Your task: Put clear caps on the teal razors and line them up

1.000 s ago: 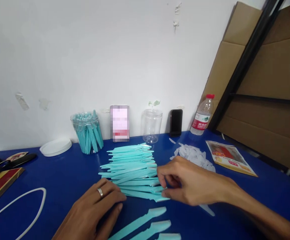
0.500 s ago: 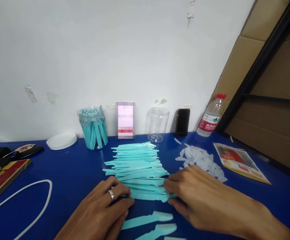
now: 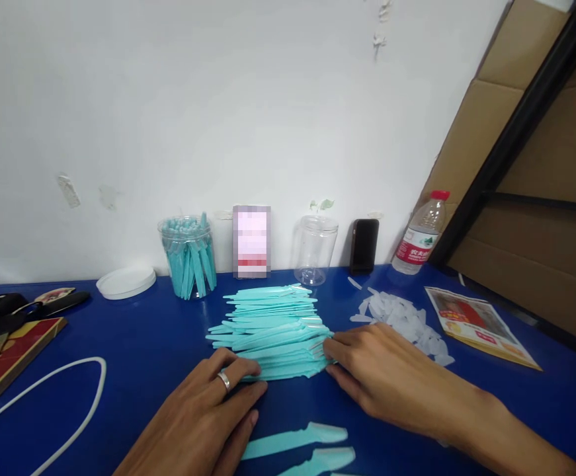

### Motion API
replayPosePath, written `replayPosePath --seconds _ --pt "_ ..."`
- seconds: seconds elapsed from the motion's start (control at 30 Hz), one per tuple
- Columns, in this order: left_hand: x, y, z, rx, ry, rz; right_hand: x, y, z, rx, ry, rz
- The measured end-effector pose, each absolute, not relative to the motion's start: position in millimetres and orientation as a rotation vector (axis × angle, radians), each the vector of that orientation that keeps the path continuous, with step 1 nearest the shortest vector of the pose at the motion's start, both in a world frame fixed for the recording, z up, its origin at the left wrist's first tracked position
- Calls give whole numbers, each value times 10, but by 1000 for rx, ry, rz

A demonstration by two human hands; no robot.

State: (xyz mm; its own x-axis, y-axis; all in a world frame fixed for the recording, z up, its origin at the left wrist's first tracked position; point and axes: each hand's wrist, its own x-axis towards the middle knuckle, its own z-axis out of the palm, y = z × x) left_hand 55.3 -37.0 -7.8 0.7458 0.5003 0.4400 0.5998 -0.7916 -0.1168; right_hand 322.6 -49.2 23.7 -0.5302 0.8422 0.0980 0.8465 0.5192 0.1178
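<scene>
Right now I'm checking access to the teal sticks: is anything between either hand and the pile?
Nothing visible is. The left hand rests against the near left edge of the pile of teal sticks, and the right hand touches its right end. Two loose teal sticks lie nearer, clear of both.

One head-worn camera looks forward and down, close over the blue table [image 3: 133,344], facing the white wall [image 3: 218,119].

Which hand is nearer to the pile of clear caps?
Right. The right hand lies just in front of the clear caps, nearly touching them; the left hand sits across the teal stack, farther away.
</scene>
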Motion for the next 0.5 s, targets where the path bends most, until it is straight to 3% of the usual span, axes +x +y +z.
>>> replayPosePath --seconds 0.5 --pt "488 -326 -116 -2698 -935 -546 3229 -459 241 -1381 -2717 -273"
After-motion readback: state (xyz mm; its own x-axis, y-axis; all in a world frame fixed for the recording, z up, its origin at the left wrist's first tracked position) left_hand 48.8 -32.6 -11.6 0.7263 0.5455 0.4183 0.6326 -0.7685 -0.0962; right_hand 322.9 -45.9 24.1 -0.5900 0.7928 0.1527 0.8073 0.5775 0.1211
